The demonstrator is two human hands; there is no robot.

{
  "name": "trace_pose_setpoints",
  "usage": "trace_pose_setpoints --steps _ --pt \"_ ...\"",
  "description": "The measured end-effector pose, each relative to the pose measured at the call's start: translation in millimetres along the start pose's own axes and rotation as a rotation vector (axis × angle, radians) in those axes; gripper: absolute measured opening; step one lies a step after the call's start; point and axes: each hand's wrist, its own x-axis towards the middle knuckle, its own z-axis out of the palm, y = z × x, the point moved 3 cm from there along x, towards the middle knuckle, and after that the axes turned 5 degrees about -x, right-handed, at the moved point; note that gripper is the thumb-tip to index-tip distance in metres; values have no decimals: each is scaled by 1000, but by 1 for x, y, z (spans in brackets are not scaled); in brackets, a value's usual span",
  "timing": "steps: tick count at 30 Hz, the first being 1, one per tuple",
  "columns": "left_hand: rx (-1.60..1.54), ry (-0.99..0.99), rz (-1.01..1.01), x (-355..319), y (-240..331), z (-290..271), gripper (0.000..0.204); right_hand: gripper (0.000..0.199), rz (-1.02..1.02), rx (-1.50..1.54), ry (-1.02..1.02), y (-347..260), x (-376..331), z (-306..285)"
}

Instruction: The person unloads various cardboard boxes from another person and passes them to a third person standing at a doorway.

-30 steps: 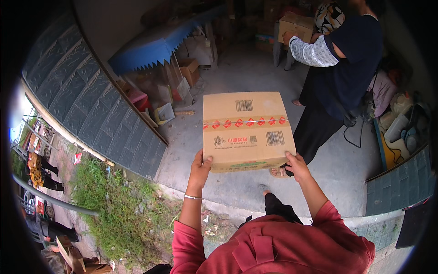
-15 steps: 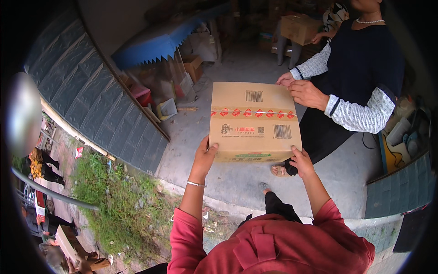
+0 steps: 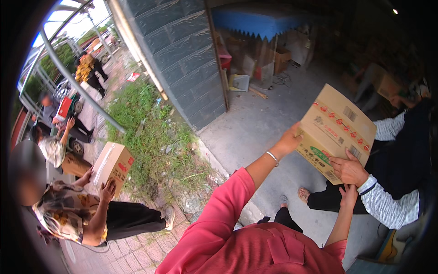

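Observation:
A brown cardboard box (image 3: 335,132), sealed with red-patterned tape, is held up in front of me to the right, tilted. My left hand (image 3: 289,139) grips its left edge, thumb on top. At the near right corner my right hand (image 3: 349,197) holds the box from below, its fingers partly hidden. A co-worker in a dark top with patterned sleeves faces me, and that person's hand (image 3: 350,168) lies on the box's near right edge, just above my right hand. The co-worker's other hand is hidden behind the box.
To my left another person holds a taped carton (image 3: 114,165). Beyond are more people, one with a red box (image 3: 64,109). A grass patch (image 3: 146,137) borders the grey tiled wall (image 3: 182,59). A blue-topped stall (image 3: 260,23) stands inside on the concrete floor (image 3: 242,132).
My view has swung left, bringing the person with the taped carton into fuller view. The box now sits further right and is turned. The co-worker's hand has moved to its near edge.

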Motion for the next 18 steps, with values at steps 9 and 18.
trace_pose_setpoints --steps 9,18 --pt "331 23 92 -111 77 -8 64 58 47 -200 -419 5 -36 121" --pt "595 1331 52 -420 172 -225 39 56 59 -528 -1161 52 -173 293"
